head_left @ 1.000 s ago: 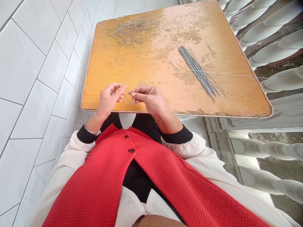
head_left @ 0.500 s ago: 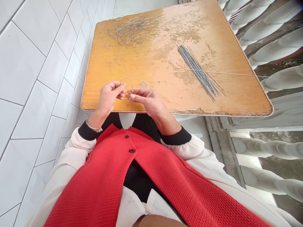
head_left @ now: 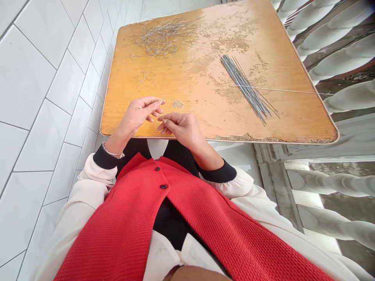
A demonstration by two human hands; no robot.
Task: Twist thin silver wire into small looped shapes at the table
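Observation:
My left hand [head_left: 137,116] and my right hand [head_left: 180,128] hover close together over the near edge of an orange wooden tabletop [head_left: 202,117]. Between the fingertips is a small, thin wire loop [head_left: 161,118], partly hidden by my fingers. My left fingers hold its upper part, and my right thumb and forefinger pinch its lower part. Farther off lie a tangled pile of wire loops [head_left: 164,38], small figure-eight wire pieces [head_left: 145,80], and a bundle of straight wires [head_left: 247,88].
One long straight wire [head_left: 281,90] lies across the bundle and runs past the table's right edge. The tabletop's veneer is worn and chipped along the near edge. White floor tiles [head_left: 38,117] lie to the left, and white balusters [head_left: 345,97] stand to the right.
The wire loop has dropped from above my hands to between my fingertips. My left hand has shifted up and turned its palm more toward me.

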